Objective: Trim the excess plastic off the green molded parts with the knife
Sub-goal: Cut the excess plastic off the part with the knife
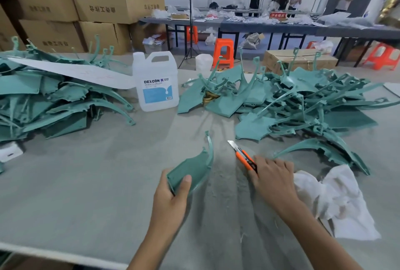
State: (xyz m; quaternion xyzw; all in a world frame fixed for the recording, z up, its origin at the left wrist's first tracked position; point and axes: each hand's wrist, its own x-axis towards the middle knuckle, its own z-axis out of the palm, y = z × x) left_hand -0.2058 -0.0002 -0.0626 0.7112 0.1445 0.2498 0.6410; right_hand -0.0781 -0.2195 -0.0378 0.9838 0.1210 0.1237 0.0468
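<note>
Left hand (173, 191) at 6 o'clock: thumb on top, fingers curled underneath, gripping the near end of one green molded part (194, 168). The part's curved rib points toward 12.

Right hand (272, 178) at 4 o'clock: palm down, fingers curled round the rear of the orange knife (244, 157). The blade is extended with its tip aimed at 11 o'clock, near the held part but not touching it. I cannot tell whether the knife rests on the grey table (86, 183).

- Crumpled white cloth (337, 200) at 4 o'clock, just beside the right wrist.
- Left pile of green parts (49, 96) at 10 o'clock.
- Right pile of green parts (303, 101) at 2 o'clock.
- Translucent jug (157, 83) marked DEXCON at 12, standing upright between the piles.
</note>
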